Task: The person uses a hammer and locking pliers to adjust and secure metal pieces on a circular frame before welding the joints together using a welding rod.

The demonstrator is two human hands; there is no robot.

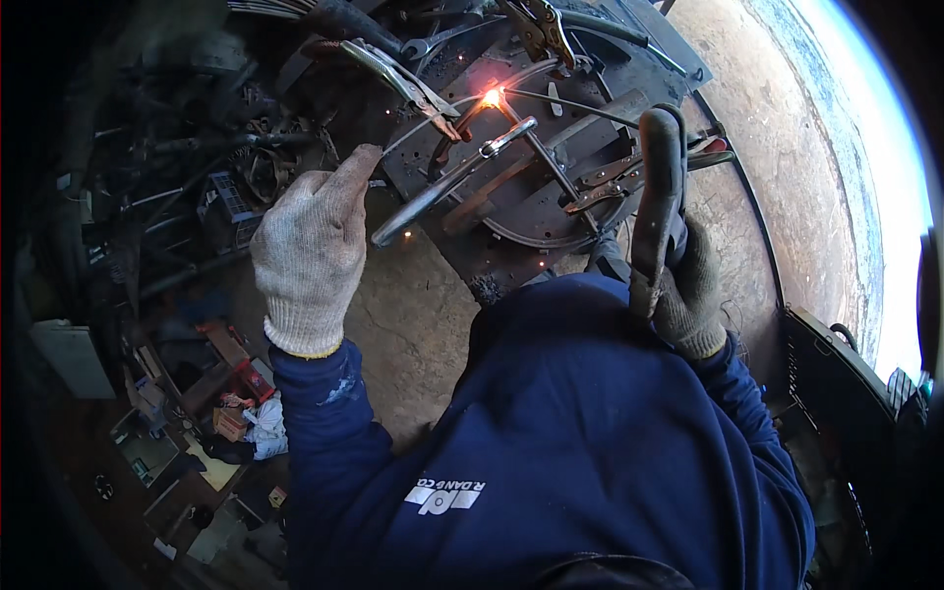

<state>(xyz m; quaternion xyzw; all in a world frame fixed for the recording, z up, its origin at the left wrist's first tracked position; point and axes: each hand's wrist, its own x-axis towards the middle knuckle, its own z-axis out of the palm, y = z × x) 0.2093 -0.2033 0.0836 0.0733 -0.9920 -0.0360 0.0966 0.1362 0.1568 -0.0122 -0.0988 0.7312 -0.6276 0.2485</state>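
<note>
My left hand (313,236), in a pale knit glove, pinches the near end of a thin metal rod (401,139) that leads toward a bright glowing spot (493,97). My gloved right hand (694,285) is closed around a long dark handle, which looks like an electrode holder (657,187). From beyond it a thin electrode (575,105) reaches to the glow. Locking pliers (398,84) clamp metal beside the glow, left of it. More locking pliers (541,37) stand behind it, and others (608,185) lie to its right. A shiny metal bar (447,185) slants in front.
The dark steel worktable (413,175) is perforated with holes and carries a wrench (447,39). Metal stock and clutter crowd the left side, with a blue crate (231,208) among them. Small sparks fall near the table's front edge. A dark cabinet (836,364) stands at right.
</note>
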